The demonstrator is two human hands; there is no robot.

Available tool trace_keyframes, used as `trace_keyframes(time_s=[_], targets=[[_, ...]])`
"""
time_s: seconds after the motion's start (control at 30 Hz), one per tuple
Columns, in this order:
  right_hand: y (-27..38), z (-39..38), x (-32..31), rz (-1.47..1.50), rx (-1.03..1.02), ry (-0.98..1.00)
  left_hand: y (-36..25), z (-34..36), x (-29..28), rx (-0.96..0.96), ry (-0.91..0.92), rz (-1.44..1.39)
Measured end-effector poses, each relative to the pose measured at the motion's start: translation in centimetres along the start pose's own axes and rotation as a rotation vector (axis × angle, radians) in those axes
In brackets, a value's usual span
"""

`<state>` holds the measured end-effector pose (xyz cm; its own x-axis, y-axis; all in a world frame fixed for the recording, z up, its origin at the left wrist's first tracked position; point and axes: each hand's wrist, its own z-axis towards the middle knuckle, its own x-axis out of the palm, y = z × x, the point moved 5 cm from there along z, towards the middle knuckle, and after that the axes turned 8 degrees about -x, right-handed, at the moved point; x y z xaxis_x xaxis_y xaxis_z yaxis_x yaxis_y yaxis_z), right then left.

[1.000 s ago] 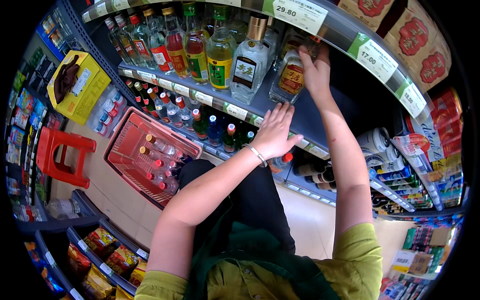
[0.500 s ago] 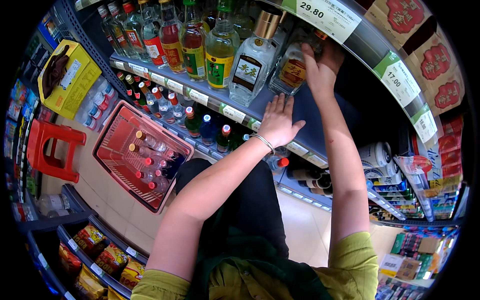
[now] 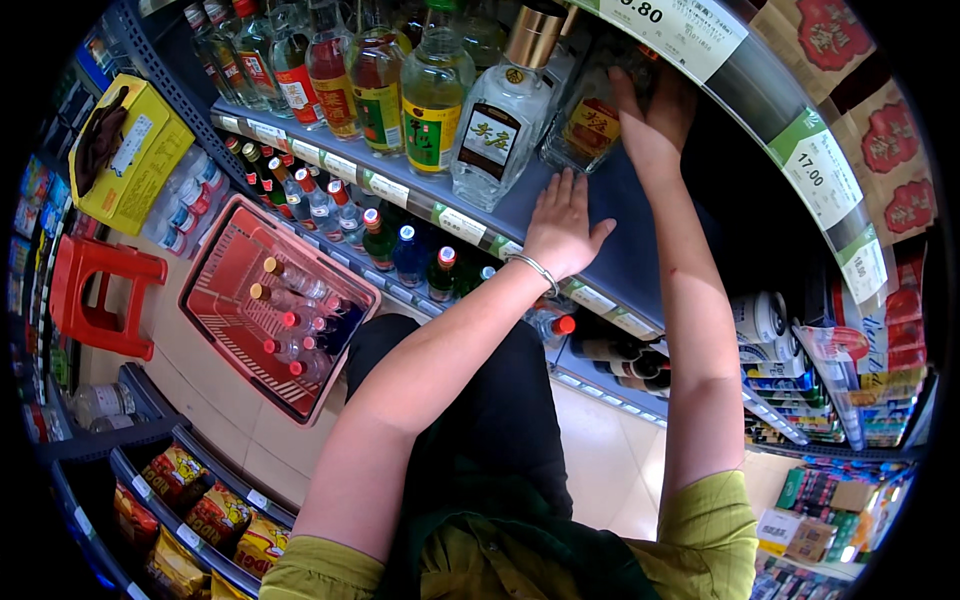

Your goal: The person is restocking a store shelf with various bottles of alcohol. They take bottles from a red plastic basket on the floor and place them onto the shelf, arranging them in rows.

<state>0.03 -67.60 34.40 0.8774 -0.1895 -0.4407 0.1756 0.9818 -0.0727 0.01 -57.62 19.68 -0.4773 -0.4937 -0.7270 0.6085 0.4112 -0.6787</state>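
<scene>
On the shelf [image 3: 620,250] under the left hand [image 3: 562,228], fingers spread flat, beside a clear bottle [image 3: 497,130]; right hand [image 3: 650,125] above it wraps a square amber-label bottle [image 3: 592,115].

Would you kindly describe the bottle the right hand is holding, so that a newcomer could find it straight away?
Start at the grey shelf that carries the row of tall bottles. Follow the row to its right end, where the right hand wraps a clear glass bottle tucked under the shelf above. Unlike the gold-capped, white-labelled bottle beside it, this one has a yellow label and leans.
</scene>
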Motion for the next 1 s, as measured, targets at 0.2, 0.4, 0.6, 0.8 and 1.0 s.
trace_keyframes(time_s=[0.2,0.4,0.6,0.8,1.0], targets=[[-0.2,0.1,0.3,0.052,-0.025,-0.039,-0.2,-0.2,0.4,-0.004,-0.034,0.011],[-0.5,0.0,0.6,0.14,-0.002,-0.022,-0.3,-0.1,0.6,0.003,-0.061,0.014],[-1.1,-0.1,1.0,0.264,0.012,-0.023,-0.3,-0.2,0.5,0.014,-0.066,0.001],[-0.4,0.0,0.9,0.284,0.036,-0.019,-0.2,-0.1,0.4,-0.002,-0.058,-0.007],[-0.3,0.0,0.8,0.265,0.094,-0.004,0.0,-0.1,0.3,-0.006,-0.053,0.008]])
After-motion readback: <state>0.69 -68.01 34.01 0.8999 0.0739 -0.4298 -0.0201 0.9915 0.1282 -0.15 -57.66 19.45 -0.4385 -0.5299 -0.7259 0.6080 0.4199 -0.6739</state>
